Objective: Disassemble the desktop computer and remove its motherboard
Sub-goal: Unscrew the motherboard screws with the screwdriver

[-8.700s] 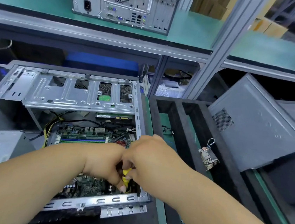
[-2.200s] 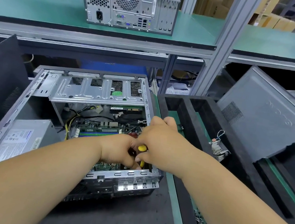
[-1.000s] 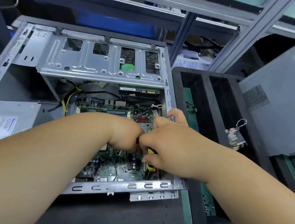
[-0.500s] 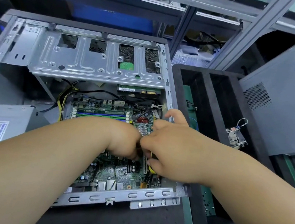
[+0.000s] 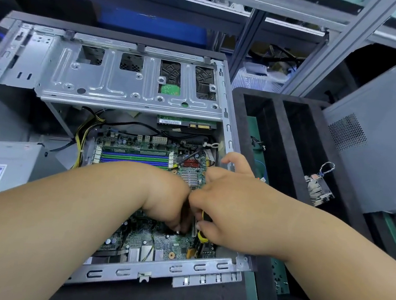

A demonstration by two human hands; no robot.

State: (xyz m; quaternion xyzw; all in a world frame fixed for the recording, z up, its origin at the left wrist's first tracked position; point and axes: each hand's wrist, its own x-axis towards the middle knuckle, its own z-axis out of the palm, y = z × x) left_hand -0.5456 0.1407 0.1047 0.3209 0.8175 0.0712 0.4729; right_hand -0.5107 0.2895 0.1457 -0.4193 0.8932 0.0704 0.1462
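Both hands have edged lower over the motherboard point(image 5: 156, 243), seated in the open case point(image 5: 130, 88); right hand point(image 5: 228, 217) grips a yellow screwdriver point(image 5: 201, 234), left hand point(image 5: 168, 208) fingers curl at its tip. Stiff, fragile board: lift by edges.

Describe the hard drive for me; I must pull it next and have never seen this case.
Find the open computer case and its silver drive cage. Under the cage's right end, the hard drive shows a barcode label and gold connector contacts.
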